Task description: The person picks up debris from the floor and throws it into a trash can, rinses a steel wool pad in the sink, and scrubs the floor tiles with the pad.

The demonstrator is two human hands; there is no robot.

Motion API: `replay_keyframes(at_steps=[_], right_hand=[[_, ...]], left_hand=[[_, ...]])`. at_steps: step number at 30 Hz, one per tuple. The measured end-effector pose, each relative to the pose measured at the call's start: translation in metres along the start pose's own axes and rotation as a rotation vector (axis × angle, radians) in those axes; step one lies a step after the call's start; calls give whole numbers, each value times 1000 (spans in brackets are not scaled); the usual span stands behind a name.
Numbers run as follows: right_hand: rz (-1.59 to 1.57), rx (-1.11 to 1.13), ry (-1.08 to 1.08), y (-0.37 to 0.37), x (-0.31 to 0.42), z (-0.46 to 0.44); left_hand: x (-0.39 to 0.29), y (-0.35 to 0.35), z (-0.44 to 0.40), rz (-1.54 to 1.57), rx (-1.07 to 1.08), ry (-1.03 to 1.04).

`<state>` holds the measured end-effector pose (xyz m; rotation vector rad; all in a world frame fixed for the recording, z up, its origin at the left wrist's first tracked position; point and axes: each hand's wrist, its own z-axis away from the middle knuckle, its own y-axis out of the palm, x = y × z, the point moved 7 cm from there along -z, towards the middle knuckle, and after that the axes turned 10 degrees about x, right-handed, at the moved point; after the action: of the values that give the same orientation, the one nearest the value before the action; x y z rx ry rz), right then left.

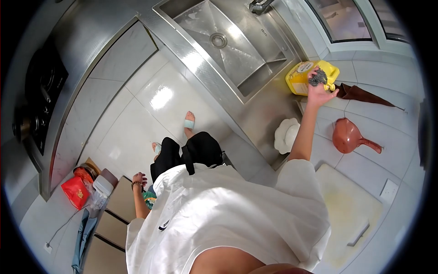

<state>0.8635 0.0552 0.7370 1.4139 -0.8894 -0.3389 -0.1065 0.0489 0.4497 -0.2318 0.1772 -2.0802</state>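
My right hand [321, 94] is stretched out to the right, palm up, with a grey steel wool scrubber [317, 78] held in its fingers and the thumb pointing out to the side. Just behind the scrubber stands a yellow plastic jug [299, 78] with a label, on the counter beside the sink; I cannot tell whether the hand touches it. My left hand [139, 179], with a bracelet at the wrist, hangs low at my left side. Its fingers are loosely bent and apart, holding nothing.
The steel sink [237, 45] has a faucet [260, 6]. A red dipper [349, 136] and brown cloth-like item [365, 95] hang on the tiled wall, near a white fluted bowl [286, 136] and a cutting board [349, 214]. Far left are a stove [43, 91] and a red bag [75, 192].
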Motion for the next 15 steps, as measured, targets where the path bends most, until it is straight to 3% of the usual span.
replay_keyframes(at_steps=[6, 9, 11, 15], right_hand=[[-83, -123, -11, -32, 37, 1], [41, 24, 159, -31, 42, 0], [187, -307, 76, -21, 45, 3], [394, -280, 237, -66, 71, -9]], left_hand=[[-10, -4, 0, -16, -4, 39], [-18, -7, 5, -29, -15, 43], [-21, -8, 7, -19, -25, 61], [-23, -12, 9, -28, -37, 85]])
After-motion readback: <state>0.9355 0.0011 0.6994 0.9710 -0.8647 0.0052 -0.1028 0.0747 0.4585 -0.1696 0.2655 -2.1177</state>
